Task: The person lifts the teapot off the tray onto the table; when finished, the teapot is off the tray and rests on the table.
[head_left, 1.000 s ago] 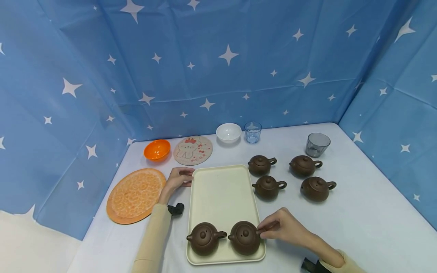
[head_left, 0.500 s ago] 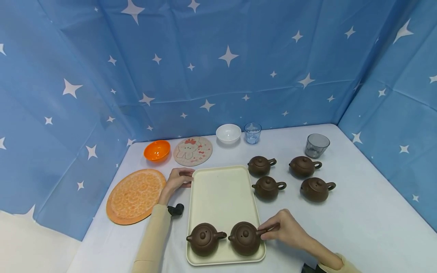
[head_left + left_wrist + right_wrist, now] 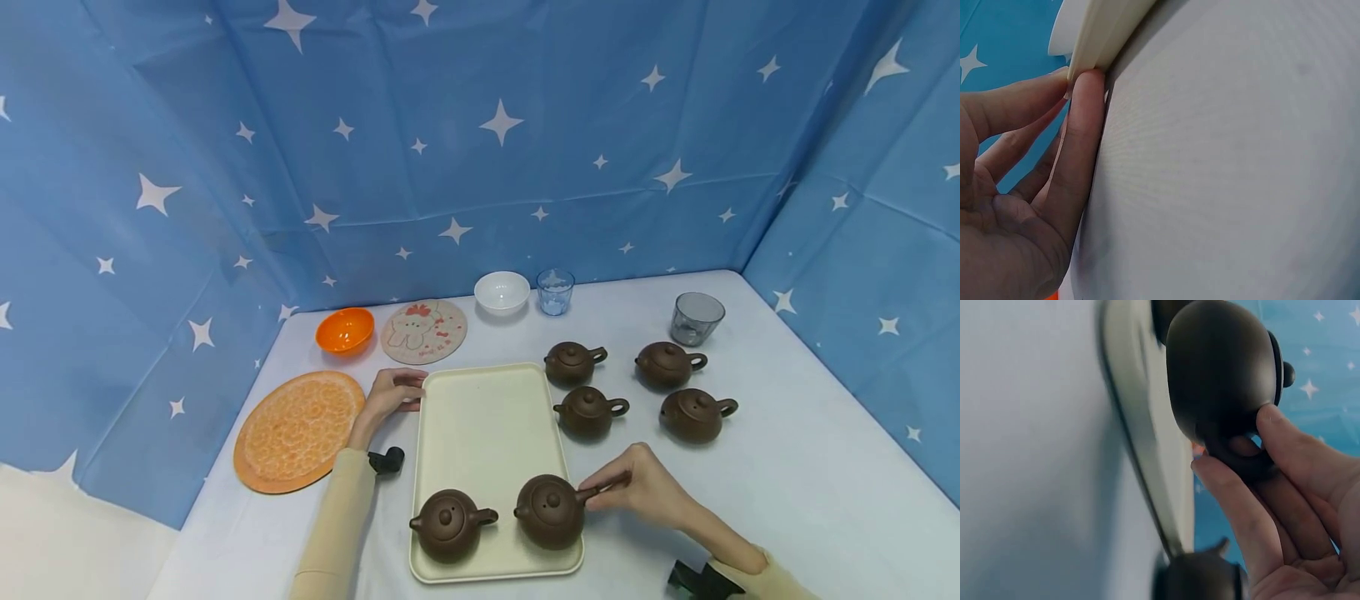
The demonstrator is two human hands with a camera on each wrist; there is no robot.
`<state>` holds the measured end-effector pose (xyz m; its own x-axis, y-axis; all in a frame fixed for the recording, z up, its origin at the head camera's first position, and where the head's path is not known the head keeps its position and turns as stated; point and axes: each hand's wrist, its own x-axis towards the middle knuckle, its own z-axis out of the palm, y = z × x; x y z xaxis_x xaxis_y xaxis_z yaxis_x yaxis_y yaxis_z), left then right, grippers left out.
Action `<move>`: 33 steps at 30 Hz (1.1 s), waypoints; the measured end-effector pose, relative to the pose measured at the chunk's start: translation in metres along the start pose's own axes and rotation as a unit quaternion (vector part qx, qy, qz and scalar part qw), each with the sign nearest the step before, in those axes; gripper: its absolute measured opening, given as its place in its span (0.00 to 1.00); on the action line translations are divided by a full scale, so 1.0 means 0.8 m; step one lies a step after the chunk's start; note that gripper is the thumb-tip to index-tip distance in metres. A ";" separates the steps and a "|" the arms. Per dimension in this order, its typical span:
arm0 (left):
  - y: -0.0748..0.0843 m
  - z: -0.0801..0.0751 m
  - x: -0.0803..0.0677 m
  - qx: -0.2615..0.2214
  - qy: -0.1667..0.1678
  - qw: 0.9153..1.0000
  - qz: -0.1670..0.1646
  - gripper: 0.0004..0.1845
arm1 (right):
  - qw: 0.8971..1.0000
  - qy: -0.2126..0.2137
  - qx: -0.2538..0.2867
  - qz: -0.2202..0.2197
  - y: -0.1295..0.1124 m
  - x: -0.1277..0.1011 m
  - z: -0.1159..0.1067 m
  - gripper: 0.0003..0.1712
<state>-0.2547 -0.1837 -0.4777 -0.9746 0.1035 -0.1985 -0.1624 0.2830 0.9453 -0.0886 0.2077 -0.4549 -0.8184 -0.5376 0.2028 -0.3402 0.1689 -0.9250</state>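
My right hand grips the handle of a dark brown clay teapot. This teapot hangs over the near right part of a cream tray, its base appearing raised off the tray in the right wrist view, with fingers around the handle loop. A second brown teapot sits at the tray's near left, handle pointing right. My left hand holds the tray's rim near its far left corner. In the left wrist view, its thumb and fingers pinch the tray edge.
Several brown teapots stand right of the tray. Behind them are a grey glass, a blue glass and a white bowl. An orange bowl, a rabbit-print mat and an orange round mat lie left.
My right hand has lifted the right-hand teapot off the tray, moving it slightly up and to the right. My left hand has stayed on the tray's edge.
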 end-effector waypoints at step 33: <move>0.002 -0.001 0.001 -0.002 -0.005 1.000 -0.007 0.19 | 0.994 0.003 -0.062 0.089 0.020 -0.124 -0.194 0.12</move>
<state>-0.2560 -0.1840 -0.4758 -0.9704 0.1098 -0.2149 -0.1771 0.2813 0.9431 -0.0845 0.3916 -0.4400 -0.8738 -0.4845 0.0420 -0.2436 0.3615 -0.9000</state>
